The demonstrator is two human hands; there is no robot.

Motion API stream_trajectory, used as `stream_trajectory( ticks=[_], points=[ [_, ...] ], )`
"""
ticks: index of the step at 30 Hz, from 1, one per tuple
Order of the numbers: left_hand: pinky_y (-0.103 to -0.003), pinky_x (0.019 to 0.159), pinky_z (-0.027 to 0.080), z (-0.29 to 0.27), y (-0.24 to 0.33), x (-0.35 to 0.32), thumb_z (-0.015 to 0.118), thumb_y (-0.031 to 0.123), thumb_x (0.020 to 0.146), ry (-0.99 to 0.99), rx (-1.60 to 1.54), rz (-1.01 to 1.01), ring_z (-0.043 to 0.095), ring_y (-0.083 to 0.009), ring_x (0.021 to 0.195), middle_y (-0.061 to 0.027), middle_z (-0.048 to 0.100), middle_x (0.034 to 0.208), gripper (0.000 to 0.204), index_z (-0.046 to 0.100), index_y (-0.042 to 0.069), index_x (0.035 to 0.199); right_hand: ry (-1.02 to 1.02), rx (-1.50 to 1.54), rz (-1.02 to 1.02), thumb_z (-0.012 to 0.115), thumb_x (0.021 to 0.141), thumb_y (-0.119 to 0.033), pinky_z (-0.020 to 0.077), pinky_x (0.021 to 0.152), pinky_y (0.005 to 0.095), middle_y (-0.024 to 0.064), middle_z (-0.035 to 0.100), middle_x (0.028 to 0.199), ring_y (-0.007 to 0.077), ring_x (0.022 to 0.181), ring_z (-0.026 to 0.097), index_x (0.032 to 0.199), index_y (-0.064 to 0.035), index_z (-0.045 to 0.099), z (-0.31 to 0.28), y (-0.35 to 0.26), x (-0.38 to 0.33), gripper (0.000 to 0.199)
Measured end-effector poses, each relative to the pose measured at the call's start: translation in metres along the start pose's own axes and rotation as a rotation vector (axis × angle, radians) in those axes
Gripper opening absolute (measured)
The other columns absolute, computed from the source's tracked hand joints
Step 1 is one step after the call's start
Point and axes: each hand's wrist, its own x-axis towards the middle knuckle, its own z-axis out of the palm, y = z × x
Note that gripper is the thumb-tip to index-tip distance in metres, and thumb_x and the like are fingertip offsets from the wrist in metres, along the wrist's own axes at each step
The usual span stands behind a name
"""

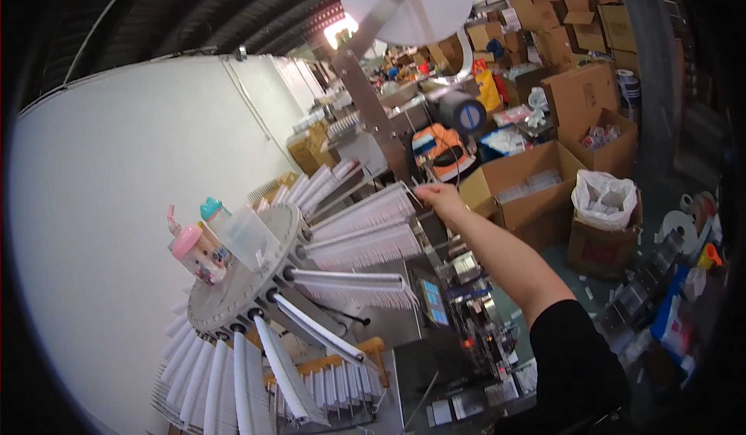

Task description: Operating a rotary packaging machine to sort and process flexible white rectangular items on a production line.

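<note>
A large rotary machine (256, 279) with radial racks of white sleeves is seen at the left. An upper rack (365, 211) of white strips is reached by the right hand (440, 198), whose fingers are pinched narrowly on a thin white strip (416, 188) at the rack's outer end. Open cardboard boxes (536, 182) are set behind. A pink-capped bottle (196, 252) is stood on the machine's disc. The left hand is not shown.

Pink bottle (196, 250) on disc; cardboard boxes (590, 93) (perhaps stock) behind.
</note>
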Motion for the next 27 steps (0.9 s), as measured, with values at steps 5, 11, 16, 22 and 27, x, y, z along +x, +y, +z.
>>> stream_trajectory(
  ticks=[5, 11, 16, 22, 27],
  points=[
    [-0.045, 0.056, 0.040, -0.058, 0.054, -0.001, 0.051, 0.017, 0.081, 0.069, 0.109, 0.070, 0.050, -0.0378, 0.065, -0.0201, 0.054, 0.075, 0.015, 0.055, 0.004, 0.087, -0.074, -0.038, 0.152, 0.061, 0.078, -0.019, 0.0377, 0.056, 0.0214, -0.0019, 0.057, 0.071, 0.0065, 0.062, 0.048, 0.080, -0.0055, 0.063, -0.020, -0.004, -0.077, 0.014],
    [-0.043, 0.087, 0.036, -0.084, 0.070, 0.029, 0.052, 0.022, 0.076, -0.605, -0.117, -0.339, 0.045, -0.0377, 0.106, -0.0221, 0.049, 0.113, 0.039, 0.051, 0.005, 0.110, -0.726, -0.234, 0.335, 0.064, 0.077, -0.016, 0.0417, 0.064, 0.0219, 0.0025, 0.059, 0.078, 0.0081, 0.071, 0.053, 0.090, -0.0025, 0.063, -0.036, -0.003, -0.234, 0.018],
    [-0.047, 0.073, 0.039, -0.071, 0.069, 0.026, 0.049, 0.024, 0.079, -0.251, -0.075, 0.001, 0.050, -0.0340, 0.088, -0.0209, 0.054, 0.095, 0.026, 0.056, 0.009, 0.099, -0.708, -0.107, 0.296, 0.063, 0.078, -0.012, 0.0408, 0.064, 0.0211, 0.0022, 0.058, 0.079, 0.0077, 0.073, 0.052, 0.092, -0.0022, 0.063, -0.037, -0.007, -0.278, 0.018],
    [-0.046, 0.057, 0.041, -0.075, 0.077, 0.037, 0.050, 0.015, 0.082, 0.079, -0.093, 0.311, 0.051, -0.0390, 0.067, -0.0219, 0.054, 0.076, 0.019, 0.055, 0.002, 0.095, -0.628, 0.026, 0.379, 0.063, 0.077, -0.012, 0.0413, 0.064, 0.0224, 0.0033, 0.058, 0.079, 0.0104, 0.072, 0.053, 0.091, -0.0018, 0.063, -0.042, -0.023, -0.282, 0.017],
    [-0.044, 0.058, 0.042, -0.068, 0.059, 0.035, 0.050, 0.015, 0.082, 0.037, -0.060, 0.246, 0.052, -0.0389, 0.070, -0.0228, 0.055, 0.079, 0.020, 0.056, 0.003, 0.097, -0.830, -0.273, -0.012, 0.063, 0.077, -0.014, 0.0432, 0.067, 0.0272, 0.0083, 0.058, 0.078, 0.0178, 0.075, 0.056, 0.088, -0.0013, 0.063, -0.028, -0.017, -0.281, 0.016]
  ],
)
